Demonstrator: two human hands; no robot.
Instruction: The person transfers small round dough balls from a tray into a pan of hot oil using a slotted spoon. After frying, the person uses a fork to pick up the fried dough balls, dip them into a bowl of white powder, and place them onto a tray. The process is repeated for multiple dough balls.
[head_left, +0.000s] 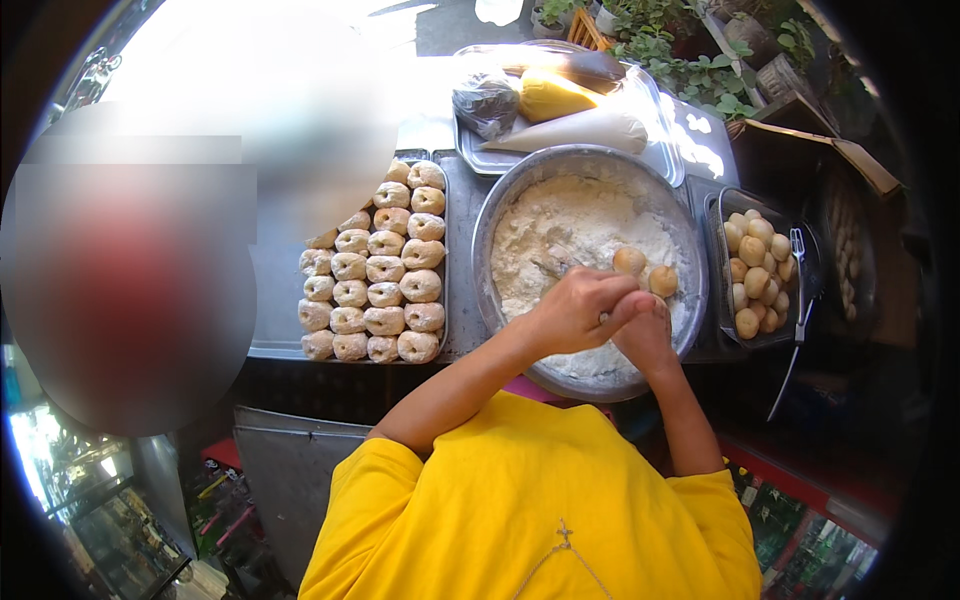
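Note:
A wide metal bowl (480, 262) of white powder, which looks like flour or powdered sugar, stands before me. My left hand (577, 309) is over the bowl, fingers curled, and overlaps my right hand (646, 336). The right hand's fingers are largely covered, so I cannot tell what either hand holds. Just beyond my fingers, one round golden bun (628, 260) and a second round bun (663, 281) lie on the powder. A greyish object (555, 264), too unclear to name, sticks out of the powder by my left knuckles.
Left of the bowl, a tray holds rows of powdered buns (385, 268) with holes. Filled piping bags (559, 94) lie on a metal tray (471, 154) behind. At right, a clear container (724, 300) holds plain buns beside tongs (801, 300). A blurred area covers the far left.

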